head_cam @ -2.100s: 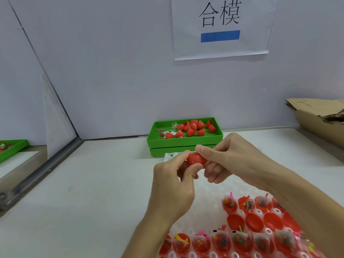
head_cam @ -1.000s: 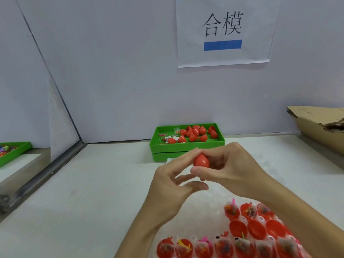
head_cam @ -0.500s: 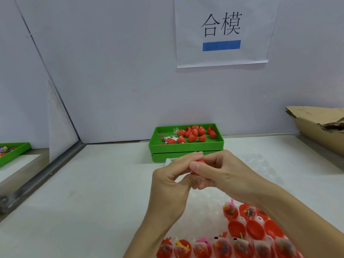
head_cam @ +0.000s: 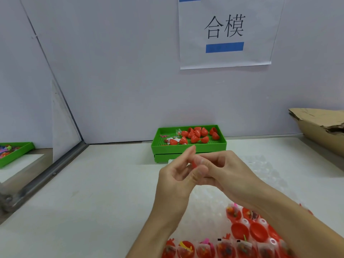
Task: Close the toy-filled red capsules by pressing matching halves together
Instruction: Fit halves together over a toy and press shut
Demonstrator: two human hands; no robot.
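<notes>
Item: left hand (head_cam: 175, 175), fingers curled against a red capsule (head_cam: 194, 164), mostly hidden, held above the table between both hands, right hand (head_cam: 221, 170) pinching it from the opposite side; halves' axis unclear; green tray (head_cam: 188, 148) just beyond.

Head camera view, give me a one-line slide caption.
Both hands, left hand and right hand, press a red capsule together before a green tray of capsules.
</notes>
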